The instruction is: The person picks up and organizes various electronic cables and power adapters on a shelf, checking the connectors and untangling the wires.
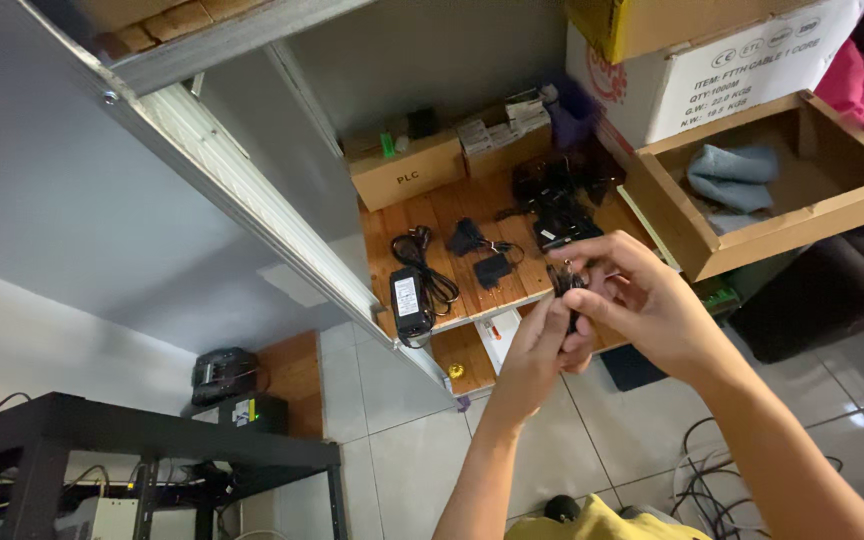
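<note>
Both my hands meet in front of a wooden shelf (452,205), holding a small black adapter with a cord (564,283) between them. My left hand (542,350) grips it from below. My right hand (632,295) pinches its upper part with thumb and fingers. The adapter is mostly hidden by my fingers.
On the shelf lie a black power brick (410,300) with a coiled cord, smaller black adapters (492,268), a pile of black devices (557,190) and a small cardboard box (407,170). An open cardboard box (772,215) holding a blue cloth sits right. Cables (702,480) lie on the tiled floor.
</note>
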